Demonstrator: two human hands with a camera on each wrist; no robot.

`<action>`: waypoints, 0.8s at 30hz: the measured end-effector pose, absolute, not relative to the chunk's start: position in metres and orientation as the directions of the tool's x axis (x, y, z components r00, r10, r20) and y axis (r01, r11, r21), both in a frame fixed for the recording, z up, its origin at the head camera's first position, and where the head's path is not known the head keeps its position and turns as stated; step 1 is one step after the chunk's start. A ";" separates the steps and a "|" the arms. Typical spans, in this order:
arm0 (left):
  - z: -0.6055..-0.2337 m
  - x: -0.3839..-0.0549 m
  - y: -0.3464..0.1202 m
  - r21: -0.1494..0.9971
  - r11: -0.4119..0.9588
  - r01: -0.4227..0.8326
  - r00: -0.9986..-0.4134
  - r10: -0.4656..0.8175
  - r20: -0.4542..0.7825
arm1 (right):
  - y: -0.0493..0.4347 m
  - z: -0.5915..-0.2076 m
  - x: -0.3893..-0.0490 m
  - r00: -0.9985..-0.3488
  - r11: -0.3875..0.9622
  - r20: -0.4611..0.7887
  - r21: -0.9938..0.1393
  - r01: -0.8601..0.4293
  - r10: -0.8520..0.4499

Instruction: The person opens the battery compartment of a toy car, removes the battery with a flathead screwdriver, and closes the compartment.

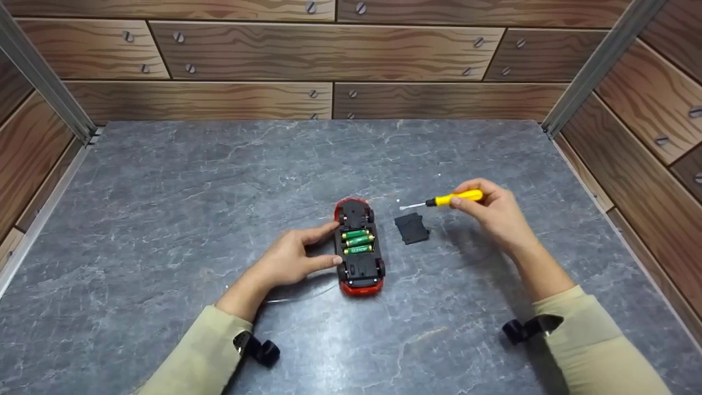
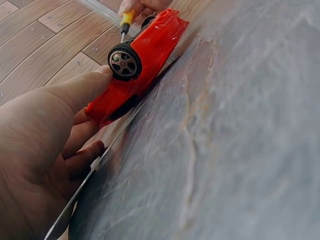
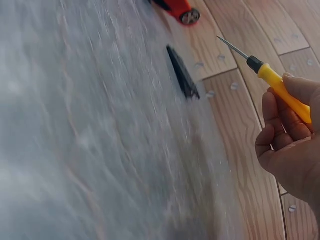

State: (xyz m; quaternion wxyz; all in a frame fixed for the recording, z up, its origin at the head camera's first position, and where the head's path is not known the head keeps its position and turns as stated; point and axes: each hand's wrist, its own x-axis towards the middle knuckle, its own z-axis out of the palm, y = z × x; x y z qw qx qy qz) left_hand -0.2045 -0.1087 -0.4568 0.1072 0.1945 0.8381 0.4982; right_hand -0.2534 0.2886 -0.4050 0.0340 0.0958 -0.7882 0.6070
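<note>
A red toy car (image 1: pixel 362 288) lies upside down on the table, its black underside up and its battery bay uncovered. Green batteries (image 1: pixel 357 241) sit side by side in the bay. My left hand (image 1: pixel 288 258) holds the car by its left side, thumb near one wheel (image 2: pixel 124 62) and forefinger farther up. In my right hand (image 1: pixel 496 211), thumb and fingers grip the yellow handle of a screwdriver (image 1: pixel 459 198). Its metal tip points left, above the table near a black battery cover (image 1: pixel 412 227), which lies to the right of the car.
Grey marbled table (image 1: pixel 219 175) spreads around the work, with wood-patterned walls (image 1: pixel 329 52) at the back and sides. A thin clear wire (image 1: pixel 304 298) trails from near the car toward the left sleeve. Small bright specks lie beyond the cover.
</note>
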 end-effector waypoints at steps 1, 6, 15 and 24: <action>-0.457 -0.204 -0.109 0.877 0.428 0.217 -0.902 0.431 0.013 | 0.290 -0.406 -0.257 -0.979 0.250 0.172 -0.949 -0.194 -0.106; -0.456 -0.204 -0.109 0.870 0.443 0.214 -0.906 0.424 0.007 | 0.297 -0.412 -0.271 -0.979 0.264 0.181 -0.944 -0.198 -0.089; -0.456 -0.204 -0.109 0.873 0.432 0.226 -0.903 0.430 0.021 | 0.308 -0.423 -0.292 -0.983 0.358 0.166 -0.916 -0.182 -0.078; -0.456 -0.204 -0.110 0.863 0.456 0.219 -0.905 0.425 0.005 | 0.316 -0.431 -0.303 -0.987 0.428 0.132 -0.890 -0.159 -0.092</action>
